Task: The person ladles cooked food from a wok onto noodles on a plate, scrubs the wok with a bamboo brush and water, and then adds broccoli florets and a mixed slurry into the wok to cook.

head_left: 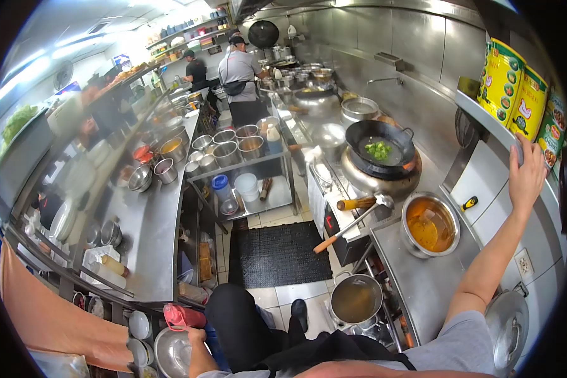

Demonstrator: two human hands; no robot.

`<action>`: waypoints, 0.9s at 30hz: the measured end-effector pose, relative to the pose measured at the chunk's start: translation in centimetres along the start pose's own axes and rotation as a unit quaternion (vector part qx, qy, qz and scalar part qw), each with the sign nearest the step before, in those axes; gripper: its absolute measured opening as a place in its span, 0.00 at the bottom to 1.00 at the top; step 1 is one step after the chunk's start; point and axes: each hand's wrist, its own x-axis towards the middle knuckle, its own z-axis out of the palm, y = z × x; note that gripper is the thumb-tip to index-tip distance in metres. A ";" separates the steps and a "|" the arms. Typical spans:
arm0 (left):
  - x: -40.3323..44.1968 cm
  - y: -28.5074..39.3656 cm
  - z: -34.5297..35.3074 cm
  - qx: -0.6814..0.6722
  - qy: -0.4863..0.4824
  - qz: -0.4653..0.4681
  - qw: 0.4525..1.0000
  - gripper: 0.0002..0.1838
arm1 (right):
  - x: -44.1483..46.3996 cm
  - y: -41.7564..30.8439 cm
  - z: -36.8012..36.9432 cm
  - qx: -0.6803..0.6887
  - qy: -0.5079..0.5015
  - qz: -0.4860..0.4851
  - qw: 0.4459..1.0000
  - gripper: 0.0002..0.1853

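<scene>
My left hand (196, 334) is low at the left, its fingers closed at the lower edge of a red plastic-looking object (184, 316). Just below that hand is a round metal bowl (172, 354). Part of the fingers is hidden, and the red object's kind is unclear. High on the right, my right hand (529, 169) has its fingers curled over the edge of a steel wall shelf (485, 116). Close above it stand yellow cans (501, 82) and a green labelled can (553, 129).
A wok (372, 165) holding green vegetables sits on the range. A pot of orange liquid (431, 225) stands on the right counter, and a stockpot (356, 300) is low by my legs. A ladle (353, 225) juts into the aisle. Two co-workers (238, 72) stand farther back.
</scene>
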 end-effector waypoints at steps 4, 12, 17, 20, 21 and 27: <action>-0.5 3.4 0.4 -0.113 0.026 0.249 0.962 0.36 | -0.3 -0.3 -0.7 0.009 -0.019 -0.005 1.000 0.17; -19.6 20.9 -14.6 -0.177 0.097 0.494 0.846 0.28 | -0.4 0.1 -1.4 0.040 -0.033 -0.022 0.998 0.18; -23.5 25.6 -10.4 0.471 0.006 0.485 0.737 0.29 | -0.7 0.0 -2.7 0.061 -0.039 -0.039 0.997 0.18; -23.7 24.6 -5.0 0.567 -0.171 0.493 0.638 0.27 | -0.7 0.2 -2.7 0.078 -0.020 -0.062 0.995 0.19; -26.2 24.0 -4.1 0.585 -0.230 0.473 0.618 0.26 | -0.7 0.3 -2.6 0.074 -0.029 -0.057 0.995 0.19; -22.0 16.8 14.1 0.488 -0.517 0.476 0.517 0.21 | -1.0 0.2 -1.7 0.045 0.010 -0.062 0.997 0.18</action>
